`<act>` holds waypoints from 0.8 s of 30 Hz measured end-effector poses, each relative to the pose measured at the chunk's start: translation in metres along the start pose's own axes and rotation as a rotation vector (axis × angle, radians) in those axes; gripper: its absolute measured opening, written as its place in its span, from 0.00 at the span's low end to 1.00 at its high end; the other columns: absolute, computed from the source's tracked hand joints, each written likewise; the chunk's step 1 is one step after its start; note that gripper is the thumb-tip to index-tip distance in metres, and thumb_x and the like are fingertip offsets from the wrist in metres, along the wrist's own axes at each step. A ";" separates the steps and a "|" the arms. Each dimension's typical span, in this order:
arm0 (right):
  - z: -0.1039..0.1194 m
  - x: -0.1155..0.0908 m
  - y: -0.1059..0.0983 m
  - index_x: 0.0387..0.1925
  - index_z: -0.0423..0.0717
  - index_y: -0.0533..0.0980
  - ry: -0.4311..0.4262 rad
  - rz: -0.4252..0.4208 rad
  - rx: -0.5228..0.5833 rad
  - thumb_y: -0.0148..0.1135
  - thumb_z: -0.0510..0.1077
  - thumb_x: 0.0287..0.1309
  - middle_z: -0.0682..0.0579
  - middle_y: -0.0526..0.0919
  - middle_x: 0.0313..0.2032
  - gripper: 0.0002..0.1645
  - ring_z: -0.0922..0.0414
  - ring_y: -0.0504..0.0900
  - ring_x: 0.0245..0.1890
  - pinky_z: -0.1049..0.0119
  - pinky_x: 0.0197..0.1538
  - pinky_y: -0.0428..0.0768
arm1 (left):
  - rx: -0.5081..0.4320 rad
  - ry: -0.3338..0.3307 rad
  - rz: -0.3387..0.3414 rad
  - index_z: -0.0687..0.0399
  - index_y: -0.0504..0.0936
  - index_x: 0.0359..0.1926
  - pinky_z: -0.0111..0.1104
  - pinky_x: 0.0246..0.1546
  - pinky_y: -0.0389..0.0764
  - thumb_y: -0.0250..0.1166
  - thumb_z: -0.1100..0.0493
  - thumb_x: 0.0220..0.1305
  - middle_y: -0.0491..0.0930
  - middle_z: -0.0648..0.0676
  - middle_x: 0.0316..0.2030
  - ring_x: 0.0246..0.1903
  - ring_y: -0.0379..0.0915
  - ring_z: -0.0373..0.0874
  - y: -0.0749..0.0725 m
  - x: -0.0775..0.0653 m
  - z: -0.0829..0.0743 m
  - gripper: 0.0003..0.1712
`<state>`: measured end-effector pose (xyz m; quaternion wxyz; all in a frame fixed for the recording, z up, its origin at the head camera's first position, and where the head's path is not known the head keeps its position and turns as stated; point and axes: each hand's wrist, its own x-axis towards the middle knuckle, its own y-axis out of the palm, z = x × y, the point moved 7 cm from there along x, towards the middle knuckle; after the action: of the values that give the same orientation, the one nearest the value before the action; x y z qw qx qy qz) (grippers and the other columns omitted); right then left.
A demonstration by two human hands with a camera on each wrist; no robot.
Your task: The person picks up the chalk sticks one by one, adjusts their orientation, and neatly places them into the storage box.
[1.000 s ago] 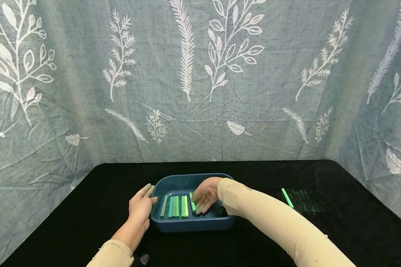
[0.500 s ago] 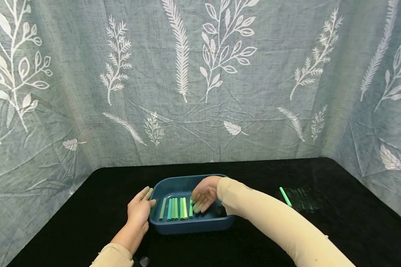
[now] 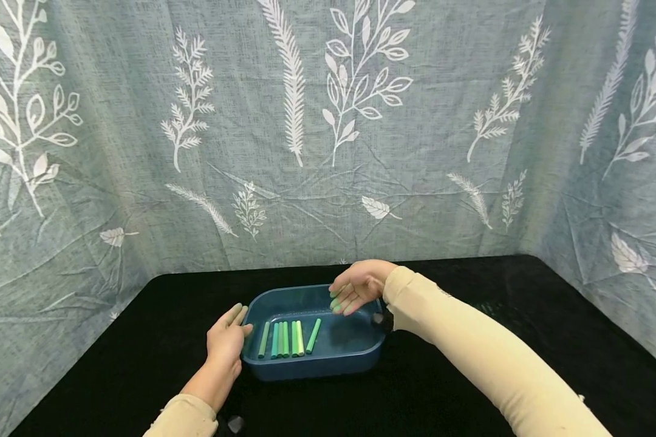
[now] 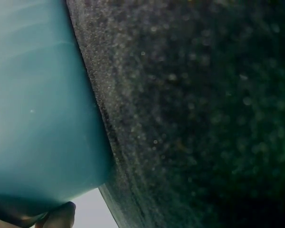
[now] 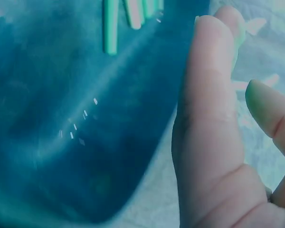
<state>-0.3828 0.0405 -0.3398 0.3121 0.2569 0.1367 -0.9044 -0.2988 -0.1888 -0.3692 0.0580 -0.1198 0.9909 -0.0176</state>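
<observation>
A blue tray [image 3: 317,368] holds several chalk sticks [image 3: 282,338] in green, teal and yellow, lying side by side in its left half. One green chalk stick [image 3: 313,335] lies slightly slanted at the right end of the row, a small gap from the others. My left hand [image 3: 225,340] holds the tray's left rim, thumb at the edge and fingers along the outside. Over the back right part of the tray is my right hand [image 3: 359,290], holding nothing; its fingers are loosely extended and green dust marks the fingertips [image 5: 263,102].
Black cloth covers the table [image 3: 197,291]. Faint green smudges [image 3: 486,308] show on it at the right, partly behind the right forearm. A grey-green curtain [image 3: 284,212] with white leaf prints hangs behind and at both sides.
My right hand has let go of the green chalk stick and moved up and right. That stick now leans at a slant. The lone chalk on the table's right is now hidden by my forearm.
</observation>
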 end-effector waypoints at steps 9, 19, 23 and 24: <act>-0.003 -0.037 -0.035 0.65 0.24 0.59 -0.076 -0.040 0.032 0.47 0.40 0.72 0.36 0.78 0.48 0.29 0.53 0.82 0.37 0.63 0.44 0.83 | 0.000 0.004 0.013 0.64 0.45 0.75 0.51 0.71 0.43 0.45 0.72 0.72 0.47 0.65 0.73 0.73 0.37 0.61 0.000 0.002 0.001 0.34; -0.024 -0.063 -0.068 0.56 0.25 0.66 -0.146 -0.077 0.065 0.49 0.39 0.69 0.41 0.80 0.38 0.21 0.54 0.83 0.35 0.64 0.42 0.84 | -0.008 -0.014 0.026 0.63 0.44 0.75 0.50 0.71 0.43 0.45 0.72 0.73 0.46 0.64 0.73 0.73 0.35 0.60 0.000 0.004 0.001 0.34; -0.035 -0.071 -0.077 0.55 0.25 0.67 -0.151 -0.089 0.052 0.49 0.39 0.68 0.39 0.80 0.42 0.21 0.54 0.82 0.36 0.64 0.44 0.83 | 0.003 -0.019 0.031 0.62 0.44 0.76 0.50 0.71 0.43 0.45 0.71 0.73 0.46 0.64 0.74 0.73 0.36 0.60 -0.001 0.005 0.002 0.34; -0.037 -0.072 -0.079 0.55 0.26 0.67 -0.151 -0.091 0.049 0.49 0.39 0.68 0.39 0.80 0.42 0.21 0.54 0.82 0.37 0.63 0.44 0.83 | 0.005 -0.021 0.033 0.62 0.44 0.76 0.50 0.71 0.42 0.45 0.71 0.73 0.46 0.64 0.74 0.73 0.36 0.60 -0.001 0.005 0.002 0.34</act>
<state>-0.3702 0.1522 -0.3242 0.2737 0.1890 0.1020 -0.9375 -0.3026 -0.1911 -0.3720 0.0690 -0.1034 0.9921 -0.0178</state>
